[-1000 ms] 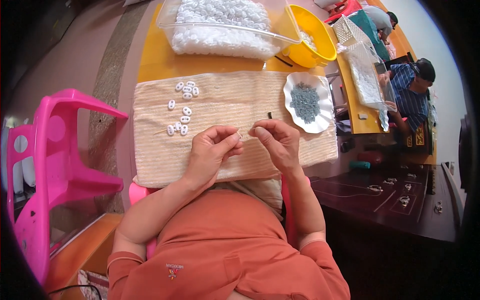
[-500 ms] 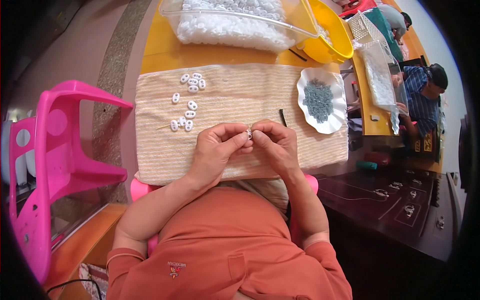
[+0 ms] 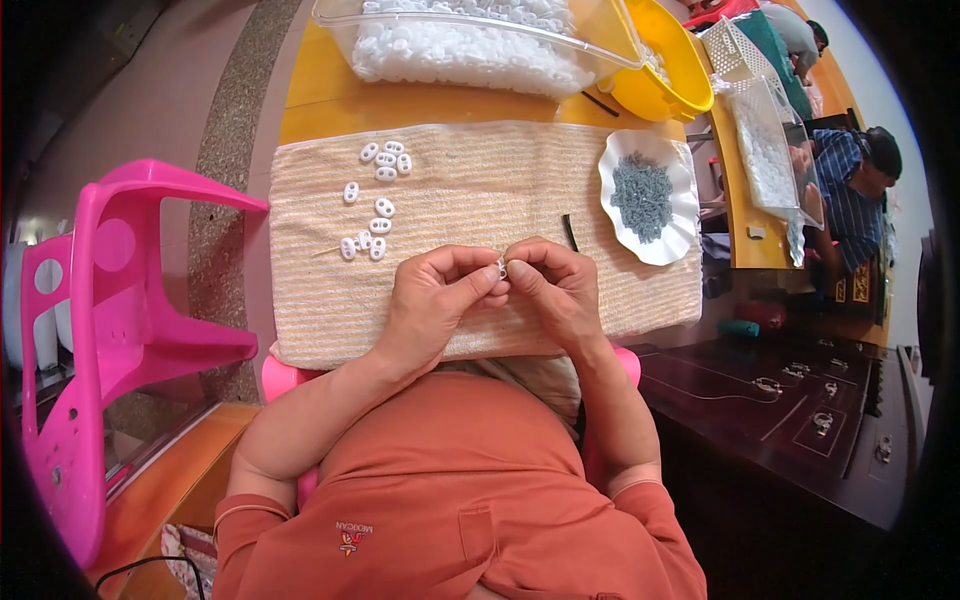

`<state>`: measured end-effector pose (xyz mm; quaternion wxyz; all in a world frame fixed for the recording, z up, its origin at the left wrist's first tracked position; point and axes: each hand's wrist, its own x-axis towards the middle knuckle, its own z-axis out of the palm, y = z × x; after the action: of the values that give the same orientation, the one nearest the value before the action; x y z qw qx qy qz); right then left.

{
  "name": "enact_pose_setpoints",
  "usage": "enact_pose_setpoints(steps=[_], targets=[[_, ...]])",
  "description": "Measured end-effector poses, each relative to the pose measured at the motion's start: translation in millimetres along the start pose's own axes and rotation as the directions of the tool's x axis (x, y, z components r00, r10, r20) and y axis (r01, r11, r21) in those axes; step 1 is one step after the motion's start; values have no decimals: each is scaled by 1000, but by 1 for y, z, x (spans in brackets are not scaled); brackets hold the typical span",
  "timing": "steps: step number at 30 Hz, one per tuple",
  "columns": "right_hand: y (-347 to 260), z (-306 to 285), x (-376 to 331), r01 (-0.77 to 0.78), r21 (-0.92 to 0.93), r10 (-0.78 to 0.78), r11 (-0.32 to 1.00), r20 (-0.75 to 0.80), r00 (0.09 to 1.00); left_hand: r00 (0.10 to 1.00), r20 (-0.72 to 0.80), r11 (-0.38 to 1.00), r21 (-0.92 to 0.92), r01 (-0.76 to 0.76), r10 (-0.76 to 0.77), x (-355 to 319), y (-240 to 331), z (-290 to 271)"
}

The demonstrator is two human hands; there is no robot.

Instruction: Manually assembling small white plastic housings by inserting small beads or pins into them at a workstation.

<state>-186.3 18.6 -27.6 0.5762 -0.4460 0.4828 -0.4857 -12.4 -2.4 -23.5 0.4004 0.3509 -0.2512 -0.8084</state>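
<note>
My left hand [image 3: 440,300] and my right hand [image 3: 558,295] meet over the near part of a striped beige cloth [image 3: 480,190]. Their fingertips pinch a small white plastic piece [image 3: 502,269] between them, mostly covered by the fingers. Several white oval two-hole pieces [image 3: 386,173] lie to the left beyond my left hand, in a far cluster and a nearer one. A thin pale stick [image 3: 328,250] pokes out beside the nearer cluster. Past my right hand lies a short black strip [image 3: 570,232]. Farther right, a white wavy-rimmed dish [image 3: 682,235] holds many tiny grey pieces [image 3: 642,198].
A clear bin [image 3: 480,35] full of white pieces and a yellow basin [image 3: 690,85] stand at the table's far side. A pink plastic chair [image 3: 150,290] is at left. On the right are a dark panel [image 3: 740,420] and a person [image 3: 855,190] beside another bin.
My hands keep nearly the same pose, fingertips still together on the small white piece. The view has shifted very slightly; nothing else visibly differs.
</note>
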Motion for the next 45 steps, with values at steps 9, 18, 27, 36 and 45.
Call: enact_pose_setpoints(steps=[9,18,27,36,45], targets=[[0,-5,1,5,-75,-1,997,54,999,999,15,998,56,-36,35,1,-3,-1],[-8,2,-1,12,-62,-8,998,58,998,994,24,975,195,-109,107,-3,-5,0],[-5,0,-3,-56,76,53,996,37,998,996,36,990,114,-80,77,0,-2,0],[0,-6,-3,-79,136,74,988,41,996,998,52,996,69,-48,45,0,-1,-1],[-3,-7,-2,-44,27,41,999,92,995,997,62,997,66,-49,44,0,-4,-2]])
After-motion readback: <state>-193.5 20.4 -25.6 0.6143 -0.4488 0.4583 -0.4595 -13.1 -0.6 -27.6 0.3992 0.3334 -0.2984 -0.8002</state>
